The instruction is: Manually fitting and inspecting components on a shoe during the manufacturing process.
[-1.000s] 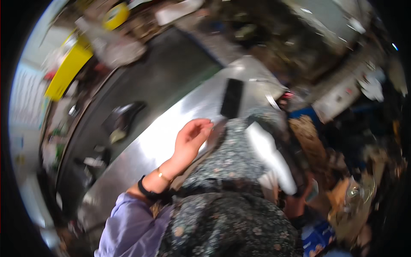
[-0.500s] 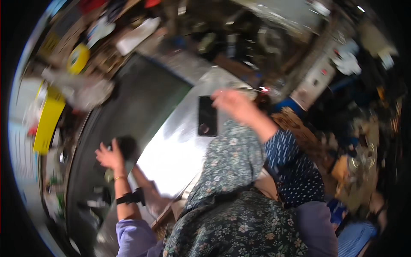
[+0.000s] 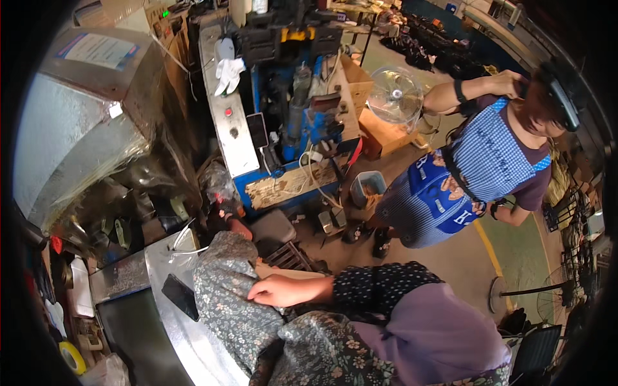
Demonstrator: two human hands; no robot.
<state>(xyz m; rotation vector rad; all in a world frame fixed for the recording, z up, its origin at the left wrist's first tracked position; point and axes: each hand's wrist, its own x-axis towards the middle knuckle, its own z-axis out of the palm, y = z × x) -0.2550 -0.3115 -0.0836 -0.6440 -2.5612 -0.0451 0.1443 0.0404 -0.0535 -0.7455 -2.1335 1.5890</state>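
My right hand (image 3: pixel 282 291) lies over my lap against the dark floral cloth (image 3: pixel 232 276), its fingers curled together. Nothing shows between them. My right forearm wears a dark sleeve with white dots (image 3: pixel 380 281). My left hand is out of view. Left of my knee, a black phone (image 3: pixel 180 296) lies flat on a shiny metal tabletop (image 3: pixel 199 347), apart from my right hand. Beside that metal stretches a dark belt-like surface (image 3: pixel 138 334).
A person (image 3: pixel 496 154) in a blue checked apron stands at the right, one hand raised to the head. Ahead is a blue-framed machine (image 3: pixel 296 116) with a white panel (image 3: pixel 228 132). A plastic-wrapped metal hood (image 3: pixel 77 116) stands left. Behind the machine are a fan (image 3: pixel 396 94) and bin (image 3: pixel 368 186).
The view has swung far to the right, bringing the person and machine in. My right hand has come away from the phone to my lap. My left hand has left the picture.
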